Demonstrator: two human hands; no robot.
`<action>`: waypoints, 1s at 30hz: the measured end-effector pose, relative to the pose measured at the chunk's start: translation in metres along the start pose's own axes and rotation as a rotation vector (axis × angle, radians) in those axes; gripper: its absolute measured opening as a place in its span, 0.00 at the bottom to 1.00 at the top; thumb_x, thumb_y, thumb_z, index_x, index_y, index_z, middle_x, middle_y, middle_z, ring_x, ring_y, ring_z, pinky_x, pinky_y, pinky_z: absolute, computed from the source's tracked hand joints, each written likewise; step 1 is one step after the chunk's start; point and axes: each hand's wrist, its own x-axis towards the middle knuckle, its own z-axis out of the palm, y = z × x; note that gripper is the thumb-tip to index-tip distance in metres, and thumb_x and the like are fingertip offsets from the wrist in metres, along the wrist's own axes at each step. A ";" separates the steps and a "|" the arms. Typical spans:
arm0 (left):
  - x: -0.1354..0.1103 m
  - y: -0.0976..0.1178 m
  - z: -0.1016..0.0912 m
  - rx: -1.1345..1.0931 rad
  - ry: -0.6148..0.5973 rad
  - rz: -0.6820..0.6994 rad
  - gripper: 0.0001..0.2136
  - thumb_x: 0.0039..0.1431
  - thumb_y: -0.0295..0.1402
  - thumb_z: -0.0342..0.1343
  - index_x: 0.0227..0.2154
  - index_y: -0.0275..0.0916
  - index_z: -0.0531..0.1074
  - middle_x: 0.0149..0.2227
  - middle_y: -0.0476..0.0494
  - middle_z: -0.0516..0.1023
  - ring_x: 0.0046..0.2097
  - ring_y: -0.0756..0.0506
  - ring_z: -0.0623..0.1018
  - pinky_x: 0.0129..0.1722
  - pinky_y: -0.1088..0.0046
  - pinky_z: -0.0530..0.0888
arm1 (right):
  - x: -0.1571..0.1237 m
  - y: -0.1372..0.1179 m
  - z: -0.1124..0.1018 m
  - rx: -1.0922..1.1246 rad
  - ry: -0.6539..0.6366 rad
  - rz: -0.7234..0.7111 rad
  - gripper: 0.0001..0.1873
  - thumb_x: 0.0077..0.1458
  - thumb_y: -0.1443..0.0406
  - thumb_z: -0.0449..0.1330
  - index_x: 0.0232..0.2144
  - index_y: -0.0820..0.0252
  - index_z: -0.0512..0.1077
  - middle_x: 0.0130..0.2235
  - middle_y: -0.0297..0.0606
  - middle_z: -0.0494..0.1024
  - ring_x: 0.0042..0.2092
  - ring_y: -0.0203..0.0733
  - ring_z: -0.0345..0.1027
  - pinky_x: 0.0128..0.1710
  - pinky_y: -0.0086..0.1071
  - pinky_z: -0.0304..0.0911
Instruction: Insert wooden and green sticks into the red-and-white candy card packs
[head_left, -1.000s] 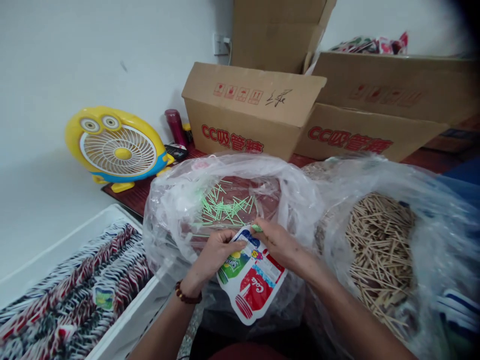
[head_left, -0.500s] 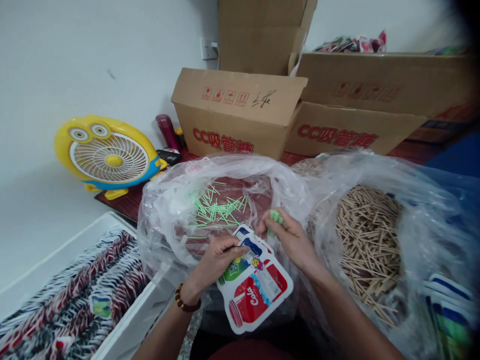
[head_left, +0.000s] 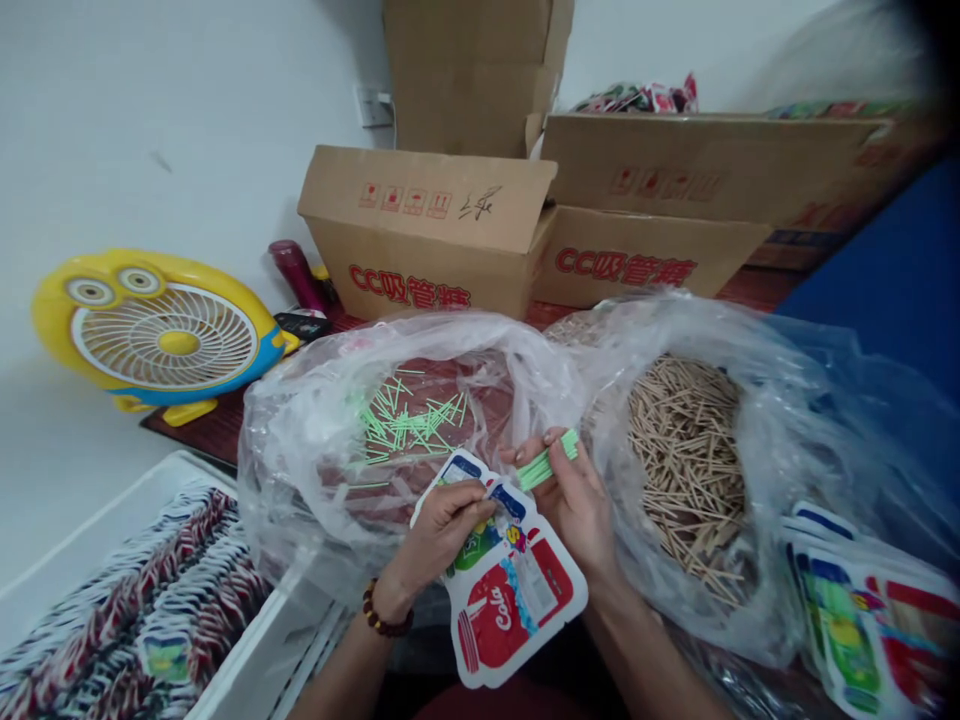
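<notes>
My left hand [head_left: 439,535] pinches the top edge of a shaped printed pouch [head_left: 510,590] with a red cola picture, holding it in front of me. My right hand [head_left: 574,495] is closed on a small bundle of green sticks [head_left: 549,459], just right of the pouch's top. Behind both hands lies a clear plastic bag [head_left: 315,450] with loose green sticks [head_left: 405,420] inside. A second clear bag [head_left: 772,430] to the right is full of brown sticks [head_left: 686,460].
A white bin [head_left: 255,660] at lower left holds rows of filled pouches [head_left: 112,620]. A stack of empty pouches [head_left: 870,610] lies at lower right. Cardboard boxes [head_left: 427,230] stand behind the bags. A yellow desk fan [head_left: 150,335] and a dark red bottle [head_left: 295,275] are at the left.
My right hand has drawn back from the pouch's opening and now holds the green sticks raised to the right. The view has swung rightward.
</notes>
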 end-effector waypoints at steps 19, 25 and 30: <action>0.015 0.004 0.037 -0.361 0.002 -0.200 0.13 0.52 0.43 0.60 0.28 0.36 0.73 0.24 0.51 0.71 0.26 0.52 0.68 0.27 0.78 0.66 | -0.014 -0.067 -0.064 -0.923 -0.521 -0.026 0.26 0.57 0.61 0.58 0.58 0.47 0.62 0.60 0.35 0.66 0.61 0.47 0.58 0.62 0.47 0.49; 0.017 0.011 0.046 -0.392 0.009 -0.166 0.12 0.54 0.42 0.59 0.30 0.35 0.74 0.25 0.49 0.72 0.26 0.52 0.69 0.27 0.78 0.68 | -0.018 -0.069 -0.074 -1.010 -0.448 -0.233 0.19 0.58 0.63 0.56 0.52 0.46 0.69 0.55 0.35 0.72 0.57 0.48 0.63 0.58 0.45 0.55; 0.017 0.013 0.055 -0.393 -0.029 -0.129 0.11 0.55 0.40 0.59 0.28 0.35 0.74 0.23 0.52 0.68 0.25 0.54 0.66 0.25 0.80 0.64 | -0.019 -0.072 -0.074 -1.078 -0.492 -0.198 0.14 0.59 0.61 0.55 0.47 0.51 0.73 0.42 0.36 0.78 0.43 0.43 0.71 0.44 0.35 0.64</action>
